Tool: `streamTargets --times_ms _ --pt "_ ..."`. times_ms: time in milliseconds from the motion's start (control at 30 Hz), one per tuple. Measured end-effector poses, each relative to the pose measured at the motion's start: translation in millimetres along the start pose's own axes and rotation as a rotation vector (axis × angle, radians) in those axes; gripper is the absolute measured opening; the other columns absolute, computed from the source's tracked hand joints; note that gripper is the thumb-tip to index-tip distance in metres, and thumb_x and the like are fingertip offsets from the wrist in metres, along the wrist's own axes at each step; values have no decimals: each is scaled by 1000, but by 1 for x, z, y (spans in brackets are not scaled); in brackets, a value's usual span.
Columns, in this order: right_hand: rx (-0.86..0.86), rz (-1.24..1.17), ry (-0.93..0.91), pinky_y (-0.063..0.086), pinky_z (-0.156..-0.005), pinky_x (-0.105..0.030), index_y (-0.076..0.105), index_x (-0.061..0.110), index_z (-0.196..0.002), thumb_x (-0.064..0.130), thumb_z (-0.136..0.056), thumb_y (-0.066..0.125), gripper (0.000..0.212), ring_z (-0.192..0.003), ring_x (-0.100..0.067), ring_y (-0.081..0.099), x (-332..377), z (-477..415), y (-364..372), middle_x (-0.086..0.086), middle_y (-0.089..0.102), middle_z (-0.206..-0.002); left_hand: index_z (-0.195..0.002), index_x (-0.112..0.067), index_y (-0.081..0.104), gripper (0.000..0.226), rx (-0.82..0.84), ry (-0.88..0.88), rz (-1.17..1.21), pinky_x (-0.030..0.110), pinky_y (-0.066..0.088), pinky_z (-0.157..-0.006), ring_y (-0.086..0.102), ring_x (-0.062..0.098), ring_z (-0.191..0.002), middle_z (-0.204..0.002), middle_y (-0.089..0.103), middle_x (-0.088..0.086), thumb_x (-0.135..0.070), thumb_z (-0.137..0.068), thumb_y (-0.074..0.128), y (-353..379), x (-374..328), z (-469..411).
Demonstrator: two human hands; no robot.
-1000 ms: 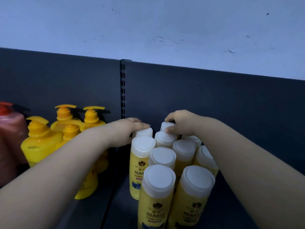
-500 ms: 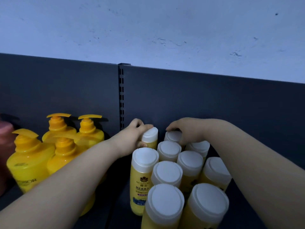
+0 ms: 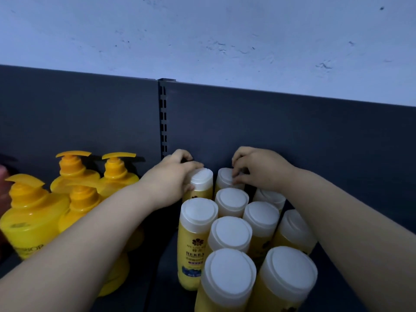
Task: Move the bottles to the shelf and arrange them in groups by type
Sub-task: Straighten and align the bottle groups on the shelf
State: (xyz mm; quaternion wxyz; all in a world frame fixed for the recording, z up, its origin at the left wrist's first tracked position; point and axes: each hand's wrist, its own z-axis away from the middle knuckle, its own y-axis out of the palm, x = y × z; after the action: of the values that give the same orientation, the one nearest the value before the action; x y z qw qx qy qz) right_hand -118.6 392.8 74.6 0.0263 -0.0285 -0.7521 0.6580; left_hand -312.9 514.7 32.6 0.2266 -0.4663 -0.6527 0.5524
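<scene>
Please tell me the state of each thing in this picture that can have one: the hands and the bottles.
left hand: grips the back-left bottle just below its cap.
right hand: fingers curled on the cap of the back-right bottle.
back-left bottle: capped, seems tilted.
back-right bottle: capped, body mostly hidden.
other white-capped bottles: capped, upright, packed close.
pump bottles: upright, grouped at left.

Red bottle point(image 3: 1, 185) cut off by left edge. Front-left bottle point(image 3: 227, 275) and front-right bottle point(image 3: 290, 271) ran off bottom edge. Left arm point(image 3: 90, 235) hid body of pump bottle point(image 3: 83, 199).
</scene>
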Motion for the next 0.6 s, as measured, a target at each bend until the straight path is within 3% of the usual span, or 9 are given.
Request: streamTargets --times_ms 67,167,233,300,467,600 --pt "-17 -8 9 47 -85 -32 70 28 -97 31 -87 63 13 -98 -9 56 0 5 -6 15 57 -107 -129 -33 52 45 -15 48 94 29 40 -99 42 11 -116 -123 39 -10 -33 -86 63 -15 -9 9" --pt "40 -166 6 49 -88 -31 68 30 -106 33 -88 61 20 -95 -3 56 11 18 -16 16 60 -105 -124 -35 56 38 215 145 142 19 42 -92 51 1 -103 -109 48 -20 -37 -86 62 -36 -20 26" --pt "177 -220 -18 49 -89 -28 63 33 -115 40 -85 64 31 -95 -1 54 24 27 -18 18 57 -107 -131 -37 49 46 388 184 106 20 42 -95 50 0 -110 -114 49 -23 -39 -87 61 -43 -24 36" --pt "260 -106 -35 47 -90 -29 55 34 -125 44 -80 67 48 -100 -4 50 33 30 -13 15 52 -114 -138 -36 39 60 460 209 63 20 38 -100 43 0 -118 -126 45 -19 -41 -84 65 -43 -26 40" --pt "239 -57 3 47 -93 -36 50 31 -130 45 -76 69 58 -108 -15 51 41 22 2 9 53 -121 -123 -31 52 51 307 228 140 18 41 -91 48 5 -106 -113 49 -10 -39 -77 73 -20 -41 42" --pt "228 -13 47 50 -88 -39 52 29 -127 48 -72 71 61 -103 -19 54 39 22 3 4 53 -117 -133 -23 47 61 251 165 92 27 38 -99 44 12 -116 -122 45 -5 -29 -78 73 -8 -35 33"
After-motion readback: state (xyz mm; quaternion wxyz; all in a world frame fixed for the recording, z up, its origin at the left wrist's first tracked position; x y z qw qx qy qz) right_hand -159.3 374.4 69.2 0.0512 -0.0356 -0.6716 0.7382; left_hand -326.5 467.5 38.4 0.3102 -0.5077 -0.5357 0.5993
